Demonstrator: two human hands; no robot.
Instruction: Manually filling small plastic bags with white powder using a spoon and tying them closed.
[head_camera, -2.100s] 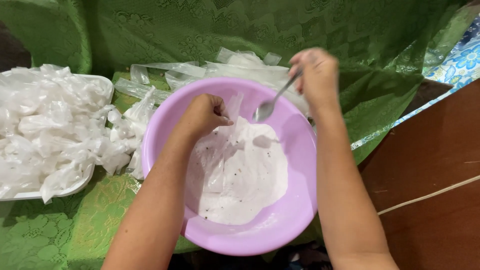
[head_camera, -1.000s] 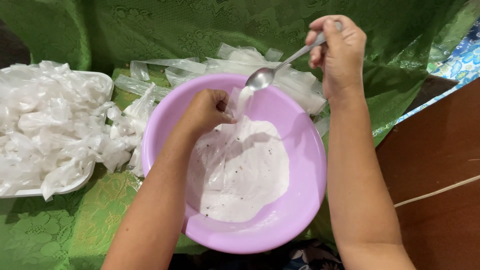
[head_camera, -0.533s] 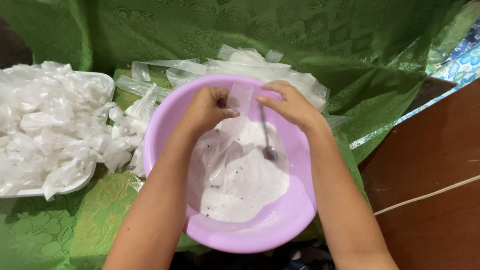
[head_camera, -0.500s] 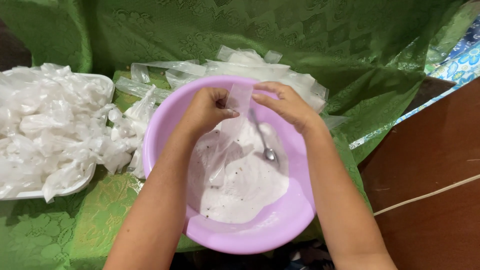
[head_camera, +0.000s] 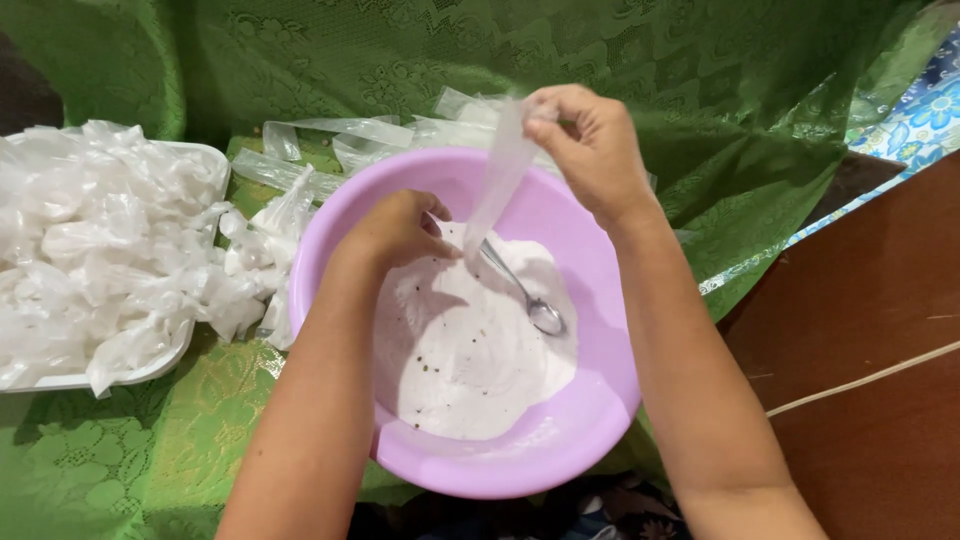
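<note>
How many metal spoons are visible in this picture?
1. The metal spoon lies in the round purple plastic bowl, its scoop on the white powder, free of both hands. Others may be hidden beneath the powder.

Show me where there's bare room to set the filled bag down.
Bare green cloth lies in front of the white tray, left of the purple bowl. The brown surface at right is bare too. Behind the bowl, empty plastic bags crowd the cloth; the tray is heaped.

A patterned green cloth (head_camera: 700, 90) covers the surface beside a brown wooden tabletop (head_camera: 870, 330).
</note>
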